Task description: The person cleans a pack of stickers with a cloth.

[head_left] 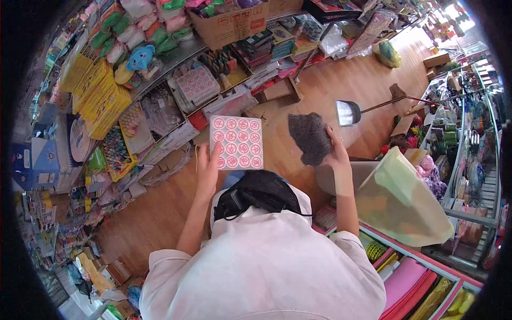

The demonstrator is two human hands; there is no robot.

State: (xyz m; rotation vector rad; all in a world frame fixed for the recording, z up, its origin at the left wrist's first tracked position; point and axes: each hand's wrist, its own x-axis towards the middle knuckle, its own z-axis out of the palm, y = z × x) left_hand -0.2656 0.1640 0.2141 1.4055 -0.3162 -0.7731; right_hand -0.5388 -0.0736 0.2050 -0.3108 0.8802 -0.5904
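In my left hand is a flat square pack of round white pieces with red characters, gripped at its left edge, with the thumb on top. A thin yellow loop hangs by the fingers of that hand. My right hand holds a dark grey cloth by its right side, thumb and fingers pressed on it. The pack and the cloth are apart, both held above the wooden floor.
Shelves on the left hold yellow packets, a similar pack and a cardboard box. A dustpan lies on the floor ahead. At right stand a yellowish translucent bag and a rack with coloured rolls.
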